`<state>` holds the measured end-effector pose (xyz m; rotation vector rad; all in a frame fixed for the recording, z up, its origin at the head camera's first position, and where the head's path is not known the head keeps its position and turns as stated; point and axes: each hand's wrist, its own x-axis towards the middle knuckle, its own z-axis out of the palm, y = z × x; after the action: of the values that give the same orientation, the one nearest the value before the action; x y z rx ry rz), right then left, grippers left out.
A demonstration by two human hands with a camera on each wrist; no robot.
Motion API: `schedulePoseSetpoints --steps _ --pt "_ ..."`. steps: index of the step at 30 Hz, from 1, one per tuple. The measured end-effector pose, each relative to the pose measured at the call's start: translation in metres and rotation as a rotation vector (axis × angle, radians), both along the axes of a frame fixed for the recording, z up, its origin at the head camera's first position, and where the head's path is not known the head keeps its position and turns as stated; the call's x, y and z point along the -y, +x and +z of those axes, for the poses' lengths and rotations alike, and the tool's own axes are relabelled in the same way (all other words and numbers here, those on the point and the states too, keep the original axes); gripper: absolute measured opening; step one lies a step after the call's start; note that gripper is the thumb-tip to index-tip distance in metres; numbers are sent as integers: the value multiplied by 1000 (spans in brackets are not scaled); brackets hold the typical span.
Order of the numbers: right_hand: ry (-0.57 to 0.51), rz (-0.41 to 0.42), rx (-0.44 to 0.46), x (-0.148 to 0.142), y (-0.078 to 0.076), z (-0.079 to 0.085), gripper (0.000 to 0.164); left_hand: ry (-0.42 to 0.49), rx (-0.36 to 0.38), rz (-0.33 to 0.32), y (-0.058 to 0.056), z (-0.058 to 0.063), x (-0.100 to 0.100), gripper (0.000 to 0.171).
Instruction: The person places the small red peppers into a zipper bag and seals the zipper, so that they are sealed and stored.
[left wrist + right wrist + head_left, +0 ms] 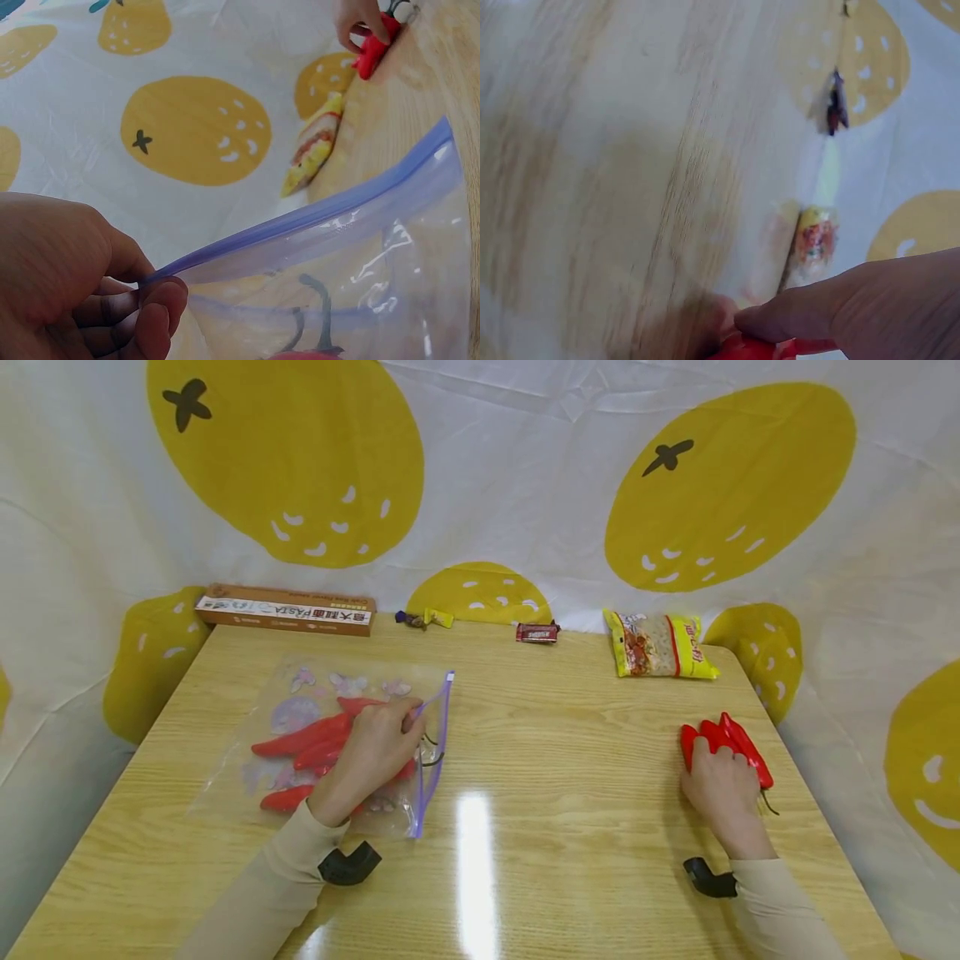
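Note:
A clear zip bag [281, 777] with a purple zip strip and printed pictures lies on the left of the table, several red chili peppers [303, 739] inside. My left hand [378, 743] pinches the bag's zip edge between thumb and fingers. In the left wrist view the purple zip strip [315, 217] stretches away from that pinch, with dark pepper stems [324, 307] below it. At the right side, my right hand [722, 785] grips loose red peppers [746, 750], fingers curled over them. In the right wrist view its thumb [780, 319] presses on red pepper [742, 349].
Along the back edge stand a brown pasta box [285, 610], small wrapped sweets [438, 617], a dark red packet [537, 632] and a yellow food bag [660, 646]. A white cloth with printed yellow fruit [510, 510] hangs behind the wooden table [570, 777].

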<state>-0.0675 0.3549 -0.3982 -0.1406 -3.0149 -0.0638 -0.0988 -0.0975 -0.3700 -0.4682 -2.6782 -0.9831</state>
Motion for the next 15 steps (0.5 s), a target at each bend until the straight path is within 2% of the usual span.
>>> schedulePoseSetpoints --steps 5,10,12,15 --pt "-31 26 0 7 -1 3 36 2 -5 -7 0 0 -2 17" --pt "-237 66 70 44 -5 16 48 -1 6 -12 -1 0 -2 14" --pt "-329 132 78 65 -6 18 48 -2 16 -12 -1 0 -2 15" --pt "-444 294 60 97 -5 17 44 3 28 -10 -1 1 -2 20"
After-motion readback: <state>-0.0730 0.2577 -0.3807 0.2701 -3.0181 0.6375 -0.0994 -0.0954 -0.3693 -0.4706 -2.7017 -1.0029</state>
